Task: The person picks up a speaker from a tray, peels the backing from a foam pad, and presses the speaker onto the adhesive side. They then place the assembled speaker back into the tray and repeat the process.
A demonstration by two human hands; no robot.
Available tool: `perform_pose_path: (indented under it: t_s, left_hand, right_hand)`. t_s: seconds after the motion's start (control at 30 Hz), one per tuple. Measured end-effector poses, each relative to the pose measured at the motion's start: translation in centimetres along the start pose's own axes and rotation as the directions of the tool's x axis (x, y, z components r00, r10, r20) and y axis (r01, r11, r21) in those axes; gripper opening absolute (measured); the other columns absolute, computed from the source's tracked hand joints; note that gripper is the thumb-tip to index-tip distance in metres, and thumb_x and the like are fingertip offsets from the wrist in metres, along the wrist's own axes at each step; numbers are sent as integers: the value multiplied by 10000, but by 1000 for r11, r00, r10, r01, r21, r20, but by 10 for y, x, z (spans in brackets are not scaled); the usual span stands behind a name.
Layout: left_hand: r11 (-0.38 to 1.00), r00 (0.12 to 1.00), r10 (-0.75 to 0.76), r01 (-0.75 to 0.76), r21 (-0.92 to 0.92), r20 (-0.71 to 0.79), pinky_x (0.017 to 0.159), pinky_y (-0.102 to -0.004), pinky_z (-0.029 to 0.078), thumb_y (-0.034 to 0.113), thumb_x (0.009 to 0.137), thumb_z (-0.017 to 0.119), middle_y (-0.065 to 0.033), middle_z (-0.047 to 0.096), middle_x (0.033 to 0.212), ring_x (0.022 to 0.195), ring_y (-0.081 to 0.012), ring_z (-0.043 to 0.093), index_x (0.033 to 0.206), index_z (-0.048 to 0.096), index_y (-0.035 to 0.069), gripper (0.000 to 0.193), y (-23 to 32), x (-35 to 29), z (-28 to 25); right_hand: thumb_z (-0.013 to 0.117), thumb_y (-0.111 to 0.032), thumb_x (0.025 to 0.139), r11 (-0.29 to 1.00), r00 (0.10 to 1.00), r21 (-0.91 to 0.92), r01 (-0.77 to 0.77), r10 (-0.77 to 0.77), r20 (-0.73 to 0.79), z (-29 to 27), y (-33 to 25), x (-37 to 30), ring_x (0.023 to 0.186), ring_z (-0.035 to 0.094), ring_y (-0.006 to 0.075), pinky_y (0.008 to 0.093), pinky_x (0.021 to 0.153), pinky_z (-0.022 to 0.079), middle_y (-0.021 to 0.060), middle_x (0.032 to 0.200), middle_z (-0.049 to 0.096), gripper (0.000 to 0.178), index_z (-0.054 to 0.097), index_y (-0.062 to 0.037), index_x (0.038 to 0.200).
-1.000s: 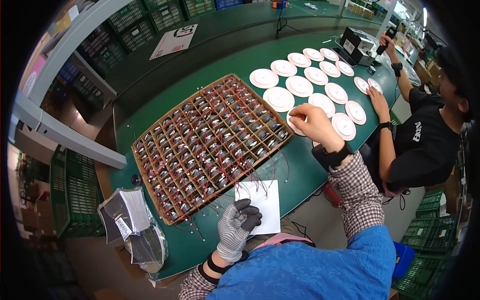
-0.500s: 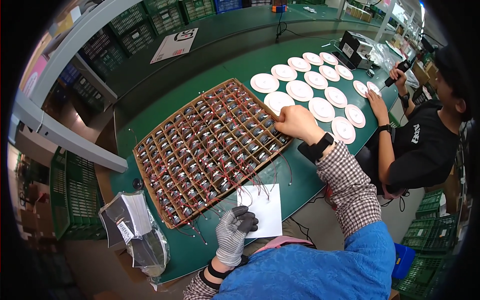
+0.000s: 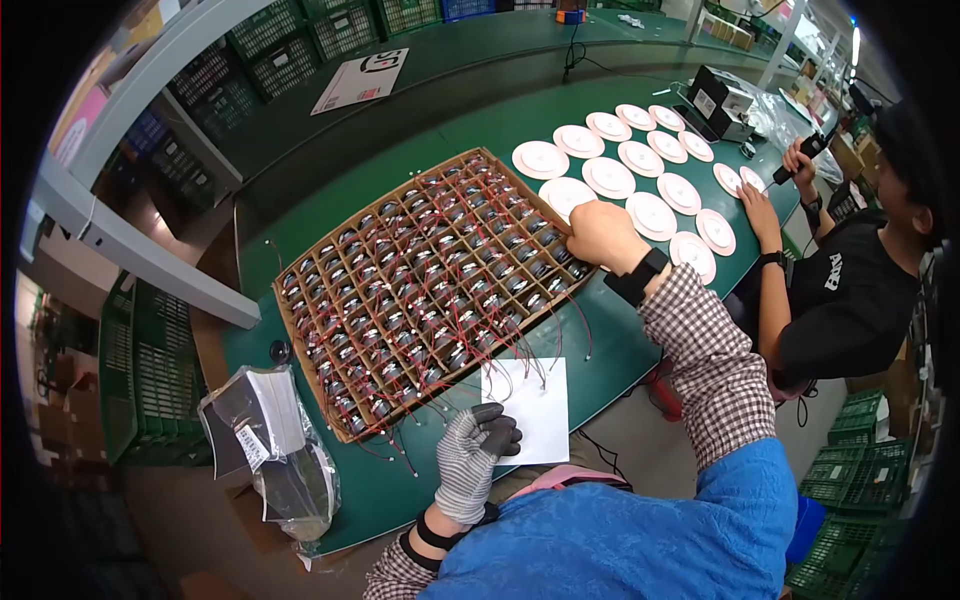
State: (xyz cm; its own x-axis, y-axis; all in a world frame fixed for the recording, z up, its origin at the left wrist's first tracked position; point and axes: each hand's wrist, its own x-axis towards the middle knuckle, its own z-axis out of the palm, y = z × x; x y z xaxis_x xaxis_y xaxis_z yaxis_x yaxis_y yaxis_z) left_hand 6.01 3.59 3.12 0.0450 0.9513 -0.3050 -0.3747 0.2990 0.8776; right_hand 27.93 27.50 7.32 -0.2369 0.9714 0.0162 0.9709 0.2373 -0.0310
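Note:
My bare right hand (image 3: 607, 238) is closed at the right wall of a shallow cardboard box (image 3: 432, 404), its fingertips pinched on the rim and partly hidden. Cardboard dividers split the box into many cells. Small round dark speakers (image 3: 458, 357) with red and black wires fill them, and several wires hang over the near side. In a striped glove with dark grey fingertips, my left hand (image 3: 474, 455) is curled closed over the near left edge of a white sheet of paper (image 3: 540, 415). Its palm is hidden, so what it holds, if anything, does not show.
Rows of round white discs (image 3: 651, 216) lie right of the box. Beyond them a co-worker (image 3: 850, 290) holds a black power screwdriver (image 3: 806, 153) over one disc. A clear plastic bag (image 3: 300, 490) hangs over the left table edge. A grey metal post (image 3: 160, 255) slants nearby.
The whole view has shifted slightly, so everything sits a little higher and further right. Both hands keep about the same place relative to the box and paper.

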Motion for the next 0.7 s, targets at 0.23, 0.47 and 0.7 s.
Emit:
perform_pose_path:
  t_s: [0.23, 0.47, 0.7]
  left_hand:
    - [1000, 999, 16, -17, -12, -36, 642, -294, 537, 62, 826, 573, -135, 598, 863, 756, -205, 619, 1039, 493, -41, 250, 0, -5, -10]
    - [999, 1000, -4, 4, -48, 9, 642, -292, 534, 57, 828, 569, -137, 598, 858, 757, -203, 618, 1045, 489, -43, 252, -1, -6, -9]
    - [986, 993, -114, 116, -121, 28, 675, -292, 533, 68, 842, 561, -149, 597, 930, 792, -192, 615, 1102, 464, -65, 308, 0, -11, -12]
  right_hand:
    - [556, -149, 709, 985, 986, 172, 15, 14, -169, 7, 15, -9, 664, 611, 313, 389, 590, 486, 179, 697, 618, 176, 628, 12, 713]
    - [517, -154, 831, 284, 982, 956, -77, 187, 24, 17, 25, -25, 553, 559, 135, 260, 493, 440, 53, 668, 602, 155, 589, -24, 787]
    - [482, -153, 874, -158, 999, 986, 43, 38, -38, -13, 13, -61, 572, 512, 81, 182, 471, 379, 50, 710, 575, 117, 516, -45, 844]
